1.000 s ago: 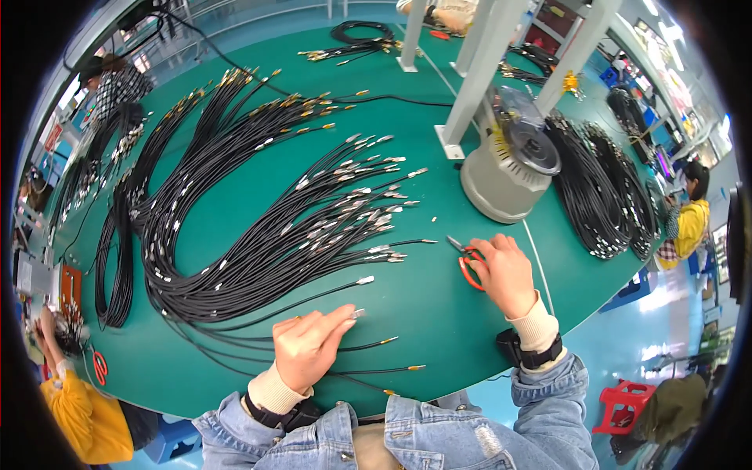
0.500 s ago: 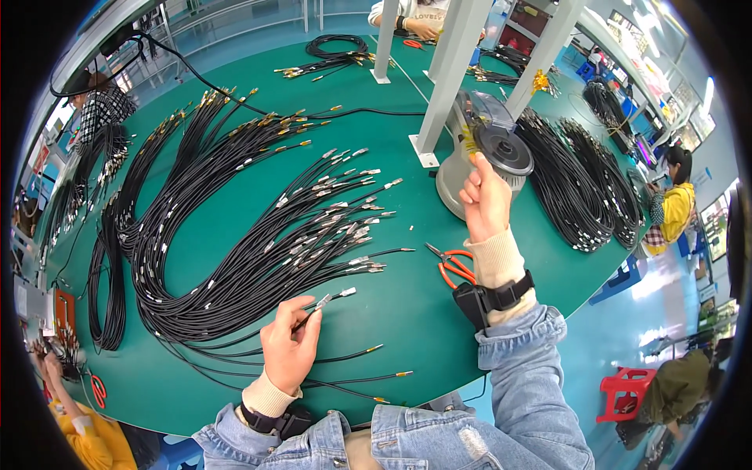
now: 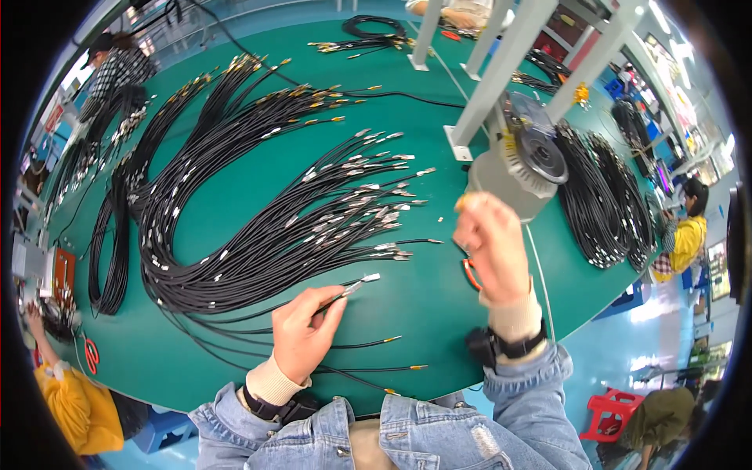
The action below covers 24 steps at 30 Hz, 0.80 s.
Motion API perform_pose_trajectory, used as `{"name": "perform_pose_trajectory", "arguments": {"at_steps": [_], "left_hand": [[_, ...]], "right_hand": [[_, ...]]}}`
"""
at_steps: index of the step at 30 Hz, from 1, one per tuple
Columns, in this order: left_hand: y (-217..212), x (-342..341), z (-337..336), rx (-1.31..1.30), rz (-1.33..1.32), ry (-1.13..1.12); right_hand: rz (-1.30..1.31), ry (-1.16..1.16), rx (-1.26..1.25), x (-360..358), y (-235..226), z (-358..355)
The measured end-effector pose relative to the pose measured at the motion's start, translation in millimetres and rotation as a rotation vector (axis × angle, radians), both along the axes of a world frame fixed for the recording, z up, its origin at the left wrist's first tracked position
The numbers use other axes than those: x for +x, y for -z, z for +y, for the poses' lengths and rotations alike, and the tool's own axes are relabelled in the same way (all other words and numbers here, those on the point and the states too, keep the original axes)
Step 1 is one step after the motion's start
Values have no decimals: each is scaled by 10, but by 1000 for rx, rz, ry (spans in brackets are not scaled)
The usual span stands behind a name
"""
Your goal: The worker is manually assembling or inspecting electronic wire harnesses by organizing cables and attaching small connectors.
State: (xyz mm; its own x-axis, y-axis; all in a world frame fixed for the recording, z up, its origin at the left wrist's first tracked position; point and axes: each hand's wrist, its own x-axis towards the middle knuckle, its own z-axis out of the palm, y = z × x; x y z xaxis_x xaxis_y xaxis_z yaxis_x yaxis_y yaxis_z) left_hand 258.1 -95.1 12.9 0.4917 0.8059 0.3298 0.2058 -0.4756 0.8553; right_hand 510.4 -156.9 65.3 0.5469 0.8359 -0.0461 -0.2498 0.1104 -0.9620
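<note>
My left hand (image 3: 304, 333) is closed in a pinch on a thin black cable, just behind its silver-and-white connector end (image 3: 363, 281). Raised over the green table, my right hand (image 3: 497, 249) has its thumb and fingers pinched together. A small yellow piece (image 3: 465, 200), blurred, shows at those fingertips. Just beyond that hand stands a grey dispenser (image 3: 501, 178) with a dark round reel (image 3: 544, 155). Orange-handled pliers (image 3: 471, 274) lie mostly hidden behind my right hand. A thick curved bundle of black cables (image 3: 258, 243) with metal and white ends spreads across the table left of centre.
Grey metal posts (image 3: 497, 82) rise beside the dispenser. More coiled black cables (image 3: 591, 196) lie at right. Several loose cables with yellow ends (image 3: 368, 344) lie near my left hand. Red-handled scissors (image 3: 92, 356) lie at far left. Other people work around the table; a red stool (image 3: 607, 415) stands at right.
My right hand has come away from the dispenser, nearer to me, with a small yellow piece at its fingertips. My left hand keeps its pinch on the cable. The whole view has shifted slightly.
</note>
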Motion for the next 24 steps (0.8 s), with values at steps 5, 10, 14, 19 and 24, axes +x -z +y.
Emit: {"name": "perform_pose_trajectory", "arguments": {"at_steps": [5, 10, 14, 19, 24], "left_hand": [[-75, 15, -33, 101, 38, 30], [-125, -4, -66, 109, 14, 46], [-134, 1, -105, 63, -17, 60], [-117, 10, -99, 82, -40, 70], [-134, 14, -99, 85, -51, 80]], "right_hand": [[-88, -331, -115, -780, 185, -308], [-95, -429, -161, -1030, 297, -315], [-111, -379, -153, -1084, 319, -316], [-113, -382, -159, -1096, 323, -293], [-107, -371, -167, -1085, 317, -289]]}}
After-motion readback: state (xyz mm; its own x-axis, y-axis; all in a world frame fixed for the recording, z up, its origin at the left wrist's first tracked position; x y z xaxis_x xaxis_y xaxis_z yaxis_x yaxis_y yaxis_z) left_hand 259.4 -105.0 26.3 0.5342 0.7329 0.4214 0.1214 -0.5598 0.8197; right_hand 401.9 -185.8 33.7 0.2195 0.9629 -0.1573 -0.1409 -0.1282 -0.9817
